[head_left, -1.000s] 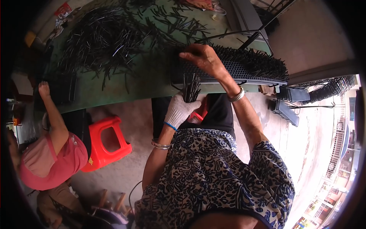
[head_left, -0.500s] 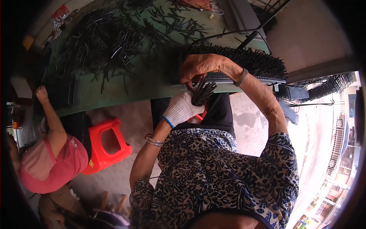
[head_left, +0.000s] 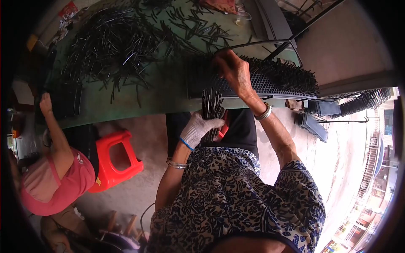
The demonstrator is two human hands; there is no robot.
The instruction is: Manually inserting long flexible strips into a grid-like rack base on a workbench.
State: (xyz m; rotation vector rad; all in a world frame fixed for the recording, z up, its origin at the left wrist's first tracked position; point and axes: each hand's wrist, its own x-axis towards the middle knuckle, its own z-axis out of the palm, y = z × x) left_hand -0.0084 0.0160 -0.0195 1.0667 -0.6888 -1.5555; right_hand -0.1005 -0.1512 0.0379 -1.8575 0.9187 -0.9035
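Observation:
My left hand [head_left: 199,128], in a white knitted glove with a blue cuff edge, is closed around a bundle of thin black strips [head_left: 213,105]. The strips stand roughly upright just off the table's front edge. My right hand [head_left: 236,75] is bare and hovers over a long black perforated panel [head_left: 263,85]. Its fingers are bent together toward the panel's left part; anything between them is too dark to make out. Dense rows of black strips [head_left: 291,74] stick up from the panel's back and right side, while holes show along its front.
A large heap of loose black strips [head_left: 112,46] covers the left of the green table [head_left: 162,103]. A black metal frame [head_left: 276,46] rises behind the panel. At the left, a co-worker in pink [head_left: 63,181] reaches over the table beside a red stool [head_left: 118,160].
My right hand has moved from beside the bundle up and away over the panel. My left hand has come slightly lower, and the bundle now points more upright.

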